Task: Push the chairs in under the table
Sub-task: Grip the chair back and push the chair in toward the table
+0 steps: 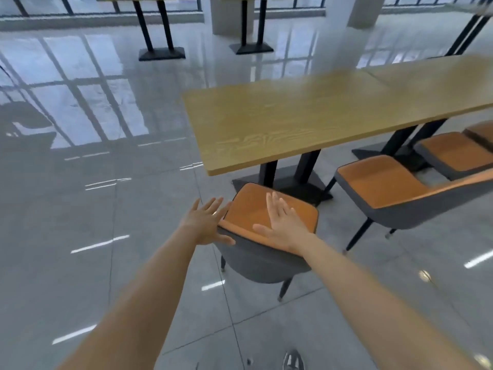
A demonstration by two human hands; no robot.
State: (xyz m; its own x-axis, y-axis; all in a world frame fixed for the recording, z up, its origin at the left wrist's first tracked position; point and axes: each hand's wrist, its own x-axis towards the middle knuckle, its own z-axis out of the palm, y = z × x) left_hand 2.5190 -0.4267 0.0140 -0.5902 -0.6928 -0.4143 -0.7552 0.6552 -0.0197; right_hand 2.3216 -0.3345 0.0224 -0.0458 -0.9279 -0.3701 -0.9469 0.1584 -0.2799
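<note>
A chair [248, 209] with an orange seat and a grey shell back stands in front of me, its seat just short of the near end of the long wooden table [280, 116]. My left hand [206, 222] is spread at the left end of the chair's backrest, thumb against it. My right hand [282, 225] hovers flat over the backrest's top edge, fingers apart and reaching over the seat. Neither hand grips anything. A second orange chair [381, 182] stands to the right, pulled out from the table's long side.
Two more orange seats [453, 153] sit further right, partly under the table. The table's black pedestal base [293, 182] lies just behind the near chair. Glossy grey floor spreads to the left. Other tables [160, 25] stand far back by the windows. A shoe [293, 360] shows below.
</note>
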